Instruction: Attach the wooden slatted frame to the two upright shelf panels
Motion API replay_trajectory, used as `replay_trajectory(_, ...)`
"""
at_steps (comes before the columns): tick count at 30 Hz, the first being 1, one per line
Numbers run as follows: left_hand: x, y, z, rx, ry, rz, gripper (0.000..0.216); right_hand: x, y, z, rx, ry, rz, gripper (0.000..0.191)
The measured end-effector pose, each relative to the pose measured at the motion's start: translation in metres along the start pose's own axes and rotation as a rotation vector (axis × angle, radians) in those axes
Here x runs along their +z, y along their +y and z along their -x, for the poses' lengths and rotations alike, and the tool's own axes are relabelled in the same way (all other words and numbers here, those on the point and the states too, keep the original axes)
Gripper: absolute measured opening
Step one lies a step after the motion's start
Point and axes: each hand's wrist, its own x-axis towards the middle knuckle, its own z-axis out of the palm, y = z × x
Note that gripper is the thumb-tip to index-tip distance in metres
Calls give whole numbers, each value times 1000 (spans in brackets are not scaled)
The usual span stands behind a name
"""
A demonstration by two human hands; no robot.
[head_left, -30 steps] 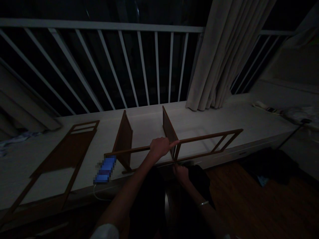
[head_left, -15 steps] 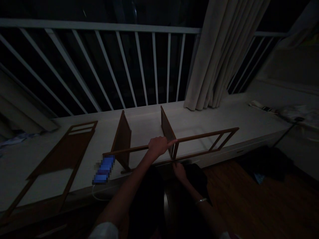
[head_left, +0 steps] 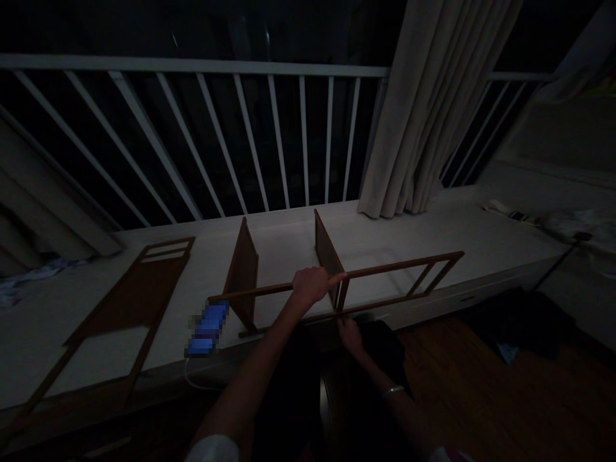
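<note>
A long brown wooden side frame (head_left: pixel 399 266) stands on edge along the front of a white window ledge (head_left: pixel 289 240), joined to two upright wooden panels (head_left: pixel 243 273). My left hand (head_left: pixel 312 285) is closed around the frame's top rail where the right panel (head_left: pixel 327 253) meets it. My right hand (head_left: pixel 350 333) is lower, at the frame's bottom rail under that joint, fingers pinched together; what they hold is too dark to make out.
A second wooden side frame (head_left: pixel 120 308) lies flat on the ledge at the left. A lit phone (head_left: pixel 206 328) rests near the ledge's front edge with a cable. White railing bars (head_left: pixel 269 135) and a curtain (head_left: pixel 423 109) stand behind. Dark wood floor lies at the right.
Both hands stay at the same joint; only the camera view has shifted slightly.
</note>
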Motion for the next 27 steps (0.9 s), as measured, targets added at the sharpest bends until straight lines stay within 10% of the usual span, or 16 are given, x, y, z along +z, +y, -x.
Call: replay_trajectory(27,5,1,6,35,14,-4,83,23,4,20,49,115,74,39)
